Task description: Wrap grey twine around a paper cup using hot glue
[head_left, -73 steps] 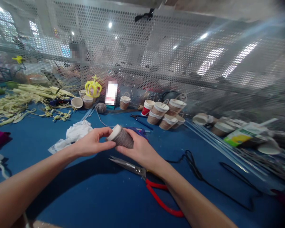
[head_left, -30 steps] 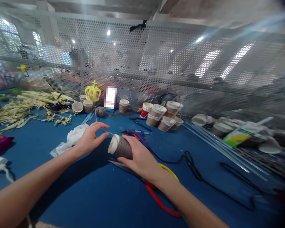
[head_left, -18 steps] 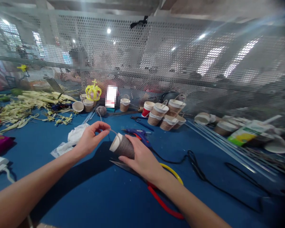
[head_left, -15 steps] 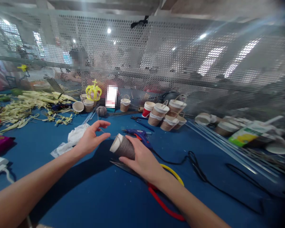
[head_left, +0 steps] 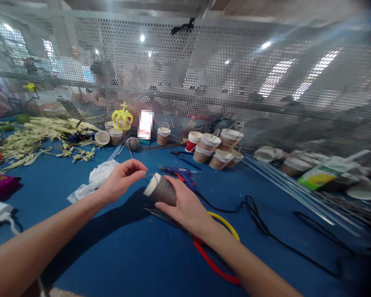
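Note:
My right hand (head_left: 187, 204) is wrapped round a paper cup (head_left: 161, 189) wound with grey-brown yarn. The cup lies tilted on its side, its white end facing left. Just left of that end, my left hand (head_left: 125, 177) pinches a strand of the yarn between thumb and fingertips. From the hand the strand leads back to a grey yarn ball (head_left: 132, 143) on the table. Beneath my right forearm lie scissors (head_left: 218, 270) with red and yellow handles, partly hidden. A blue glue gun (head_left: 181, 173) rests just behind the cup.
Several wrapped cups (head_left: 208, 142) stand at the back, with a red cup (head_left: 193, 141) among them. Clear rods (head_left: 297, 194) and a black cord (head_left: 259, 222) lie on the right. Crumpled white plastic (head_left: 100, 175) and a pile of pale strips (head_left: 40, 136) are on the left.
My left hand has moved slightly right toward the cup, and its spread fingers have closed in a pinch on the yarn. My right hand and the cup have hardly moved.

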Motion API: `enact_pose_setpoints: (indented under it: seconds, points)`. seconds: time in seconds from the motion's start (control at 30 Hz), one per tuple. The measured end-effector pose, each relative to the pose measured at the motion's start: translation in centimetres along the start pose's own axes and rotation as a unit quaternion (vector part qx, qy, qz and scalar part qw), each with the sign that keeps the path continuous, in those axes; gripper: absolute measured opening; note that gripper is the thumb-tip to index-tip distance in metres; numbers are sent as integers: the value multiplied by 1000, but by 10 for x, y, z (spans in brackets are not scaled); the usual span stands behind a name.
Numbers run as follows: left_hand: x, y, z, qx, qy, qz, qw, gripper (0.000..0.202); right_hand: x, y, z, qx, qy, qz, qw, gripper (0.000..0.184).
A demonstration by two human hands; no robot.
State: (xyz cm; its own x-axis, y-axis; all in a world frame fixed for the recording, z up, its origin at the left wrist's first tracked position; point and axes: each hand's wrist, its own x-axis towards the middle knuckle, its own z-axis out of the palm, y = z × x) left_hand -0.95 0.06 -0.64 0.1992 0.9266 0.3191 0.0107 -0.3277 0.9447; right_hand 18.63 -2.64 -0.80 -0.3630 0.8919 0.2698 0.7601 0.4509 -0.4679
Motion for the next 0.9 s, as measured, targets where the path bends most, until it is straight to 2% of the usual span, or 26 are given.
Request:
enact_pose_setpoints:
  seconds: [0.2,0.27,0.37,0.47,0.57,0.73,0.9]
  points:
    - [-1,0,1,-48,-7,-4,999,9,-1,0,1,-3,0,-6,1000,62]
    - [0,0,1,-53,-14,-10,998,15,-1,0,2,-1,2,-11,1000,62]
    - [0,1,3,-5,-23,-37,999,35,-2,-1,2,-1,10,-18,1000,62]
    - [-1,2,6,58,-38,-55,996,38,-3,-2,3,-8,17,-30,999,63]
    - [-5,4,8,83,-92,-75,989,32,-4,-5,4,-10,17,-38,999,64]
    - [-6,6,6,56,-200,-75,975,21,-4,-6,5,16,19,-18,1000,67]
    - [-5,9,2,111,-212,-58,969,20,0,-1,-2,46,-31,-16,998,73]
